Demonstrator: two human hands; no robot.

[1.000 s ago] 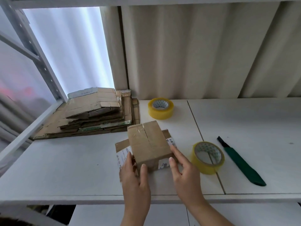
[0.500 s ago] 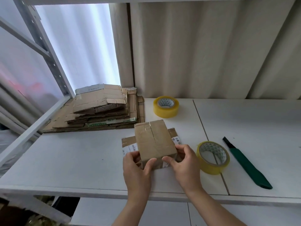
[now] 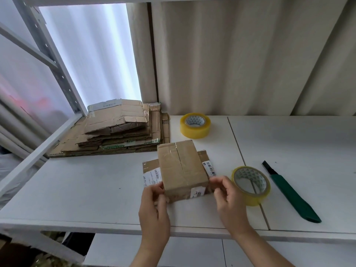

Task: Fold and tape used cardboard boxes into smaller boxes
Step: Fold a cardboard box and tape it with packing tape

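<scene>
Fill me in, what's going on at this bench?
A person is making a small cardboard box on a white table. Both hands grip its near end: left hand at the left corner, right hand at the right. Side flaps lie flat under it. A tape roll and a green cutter lie to the right, a second tape roll behind, and a stack of flattened cardboard at back left.

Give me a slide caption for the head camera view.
Both hands grip a small cardboard box beside a tape roll.
</scene>
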